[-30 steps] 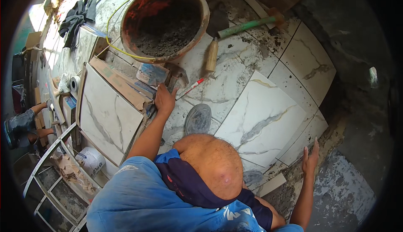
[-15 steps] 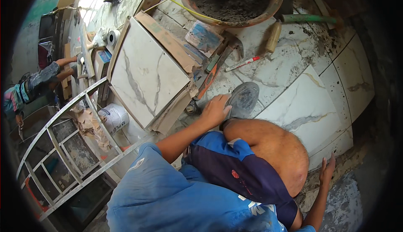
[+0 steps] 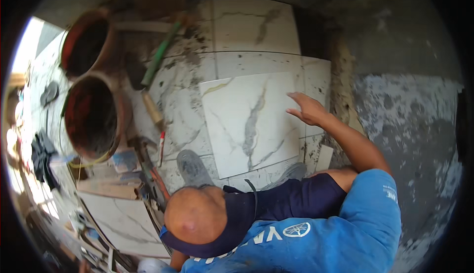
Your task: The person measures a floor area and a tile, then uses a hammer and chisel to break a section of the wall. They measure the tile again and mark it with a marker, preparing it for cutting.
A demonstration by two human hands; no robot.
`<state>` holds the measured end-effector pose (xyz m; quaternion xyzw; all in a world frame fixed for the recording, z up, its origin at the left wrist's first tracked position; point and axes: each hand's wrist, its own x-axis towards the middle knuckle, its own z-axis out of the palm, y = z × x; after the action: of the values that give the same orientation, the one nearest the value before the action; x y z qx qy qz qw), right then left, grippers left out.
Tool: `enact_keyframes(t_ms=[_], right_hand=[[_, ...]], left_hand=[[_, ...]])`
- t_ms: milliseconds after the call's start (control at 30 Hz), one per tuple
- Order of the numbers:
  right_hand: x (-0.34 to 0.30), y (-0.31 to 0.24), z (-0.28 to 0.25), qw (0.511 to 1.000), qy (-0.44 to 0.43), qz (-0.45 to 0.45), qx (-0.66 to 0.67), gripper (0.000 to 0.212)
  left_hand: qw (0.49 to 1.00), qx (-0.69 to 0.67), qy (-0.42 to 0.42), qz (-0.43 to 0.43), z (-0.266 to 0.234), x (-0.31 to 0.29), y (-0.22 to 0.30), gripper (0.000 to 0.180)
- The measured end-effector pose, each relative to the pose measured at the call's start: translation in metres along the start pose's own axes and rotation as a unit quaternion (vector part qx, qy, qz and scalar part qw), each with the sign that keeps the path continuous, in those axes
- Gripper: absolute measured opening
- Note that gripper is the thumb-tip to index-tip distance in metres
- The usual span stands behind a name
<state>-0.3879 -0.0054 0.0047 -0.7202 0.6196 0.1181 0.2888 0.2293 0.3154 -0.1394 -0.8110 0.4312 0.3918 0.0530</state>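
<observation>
Right hand [image 3: 310, 111]: nearer, thumb spread from fingers, contact unclear
White tile [image 3: 252, 125]: leftward of it, squarish, no clear long axis
Left hand: hidden, can't tell

Bright light [image 3: 35, 43] blazing in at the far left edge, while the top and upper right sit deep in shadow! Underfoot, a floor [image 3: 180, 83] of pale, grey-veined tiles, dusty and sprinkled with dark dirt [image 3: 195, 58]. Along its right side runs a rough, broken strip [image 3: 344, 83], then a patchy grey surface [image 3: 405, 120], wall or ground, impossible to tell.
</observation>
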Motion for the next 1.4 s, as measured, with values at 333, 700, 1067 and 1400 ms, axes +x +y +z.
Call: enact_keyframes(t_ms=[333,700,1067,1400], right_hand=[[-0.064,-0.027,0.006,0.972,-0.004,-0.133,0.192,0.072],[-0.102,-0.045,-0.022,0.807,0.408,-0.14,0.404,0.075],[-0.186,0.025,0.121,0.841,0.381,0.071,0.376,0.076],[-0.36,0.032,0.298,0.726,0.132,0.31,0.6,0.048]], left_hand=[[0.877,-0.359,-0.224,0.229,-0.152,0.036,0.251,0.059],[0.756,-0.194,-0.486,0.393,-0.06,-0.069,0.614,0.045],[0.718,0.188,-0.423,0.519,0.091,-0.094,0.649,0.027],[0.794,-0.198,-0.376,0.435,0.024,0.002,0.794,0.017]])
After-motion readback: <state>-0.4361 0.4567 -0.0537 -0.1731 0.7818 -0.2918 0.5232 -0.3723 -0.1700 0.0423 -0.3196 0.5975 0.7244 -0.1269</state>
